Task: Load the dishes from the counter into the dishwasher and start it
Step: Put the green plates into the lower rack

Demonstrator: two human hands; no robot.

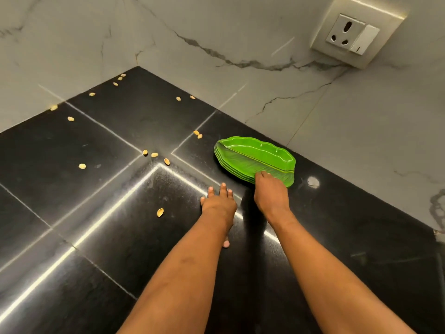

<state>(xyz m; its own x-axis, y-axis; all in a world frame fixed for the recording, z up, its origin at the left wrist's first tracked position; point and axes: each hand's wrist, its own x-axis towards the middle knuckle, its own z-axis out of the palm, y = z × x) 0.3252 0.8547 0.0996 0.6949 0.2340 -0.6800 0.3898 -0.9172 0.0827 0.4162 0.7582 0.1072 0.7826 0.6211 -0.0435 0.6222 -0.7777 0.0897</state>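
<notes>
A stack of green leaf-shaped plates [255, 156] lies on the black stone counter [96, 179], near the marble back wall. My right hand [271, 192] holds the stack's near edge, its fingers curled over the rim. My left hand [218, 201] hovers flat just left of the stack, fingers straight, holding nothing and apart from the plates.
Several nut shells [154, 154] are scattered over the counter, mostly to the left and toward the corner. A wall socket with a switch [352, 34] sits on the marble wall at the upper right. A pale round spot [313, 182] marks the counter right of the plates.
</notes>
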